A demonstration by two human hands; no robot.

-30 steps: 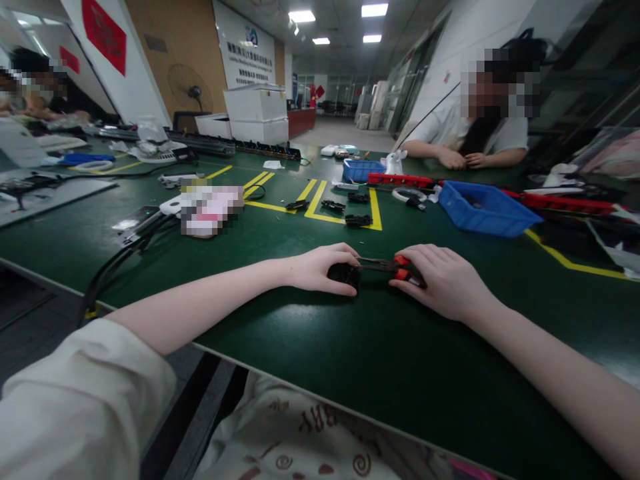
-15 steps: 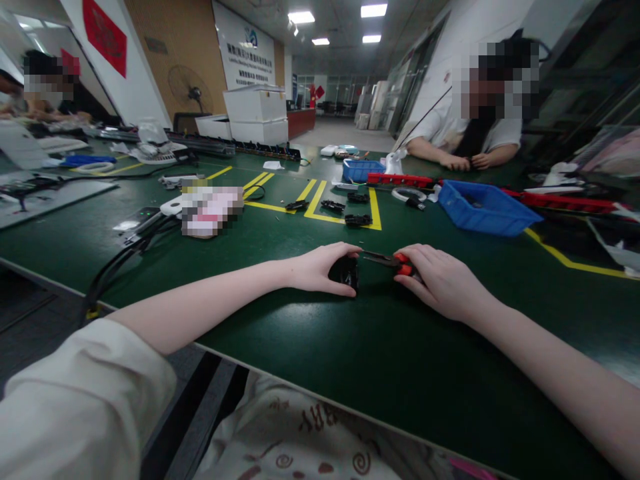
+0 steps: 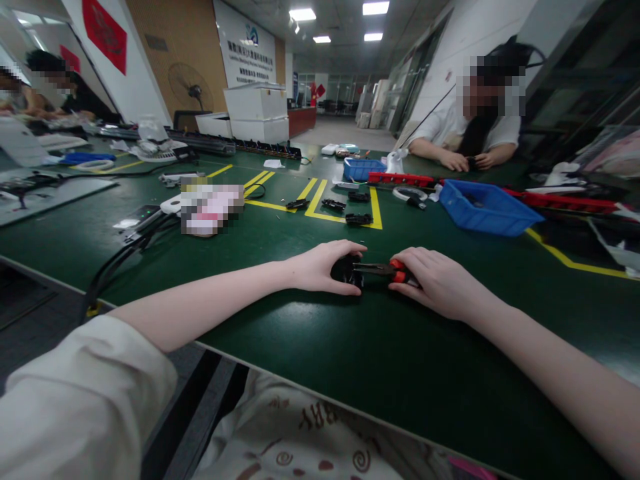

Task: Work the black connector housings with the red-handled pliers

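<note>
My left hand [image 3: 325, 268] is closed round a black part [image 3: 345, 269], thumb in front and fingers behind, near the middle of the green table [image 3: 300, 333]. From the right, my right hand [image 3: 434, 280] grips the pliers [image 3: 381, 269] by their red and black handles. The long metal jaws point left and reach the black part between my left thumb and fingers; whether they pinch it is too small to tell. Behind my hands, several small black parts [image 3: 359, 219] lie in and beside a yellow taped outline.
A blue bin [image 3: 487, 207] stands at the right, with a smaller blue bin [image 3: 364, 169] behind. A phone-like pink object [image 3: 214, 210] and black cables [image 3: 117, 257] lie left. A person [image 3: 475, 127] sits across the table.
The pliers have come level, with their jaws now at the black part and closer together. My right hand has shifted slightly left; my left hand has moved slightly right.
</note>
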